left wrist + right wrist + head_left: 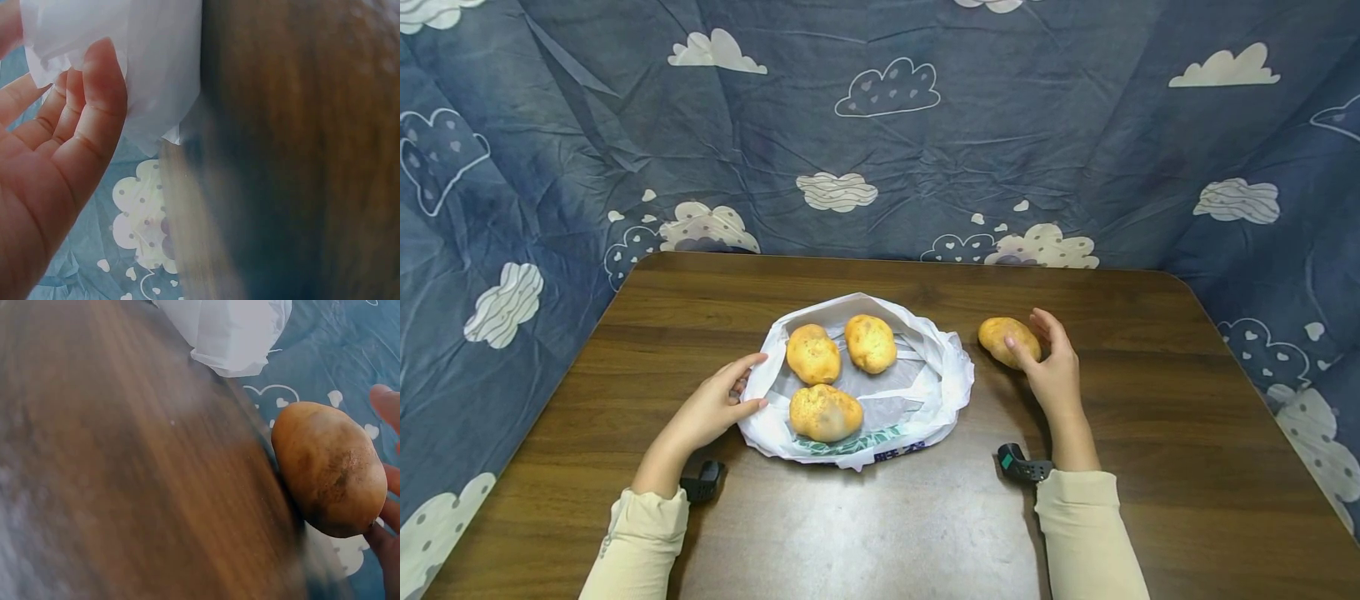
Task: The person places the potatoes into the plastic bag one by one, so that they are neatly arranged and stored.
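A white plastic bag (955, 367) lies with its mouth spread upward, and three yellow potatoes sit inside: one at the back left (813, 354), one at the back right (870, 343) and one at the front (826, 413). My left hand (718, 400) holds the bag's left rim; in the left wrist view the white plastic (162, 62) runs among the fingers. Right of the bag, another potato (1000, 337) rests on the table. My right hand (1054, 367) is at its right end, thumb tip against it and fingers loosely spread. Dark patches mark this potato (331, 472) in the right wrist view.
The brown wooden table (1150, 375) has a glossy patch at its front. A blue cloth (887, 167) with cloud prints hangs behind and along both sides. Each wrist wears a black camera mount, one on the left (702, 483) and one on the right (1022, 464).
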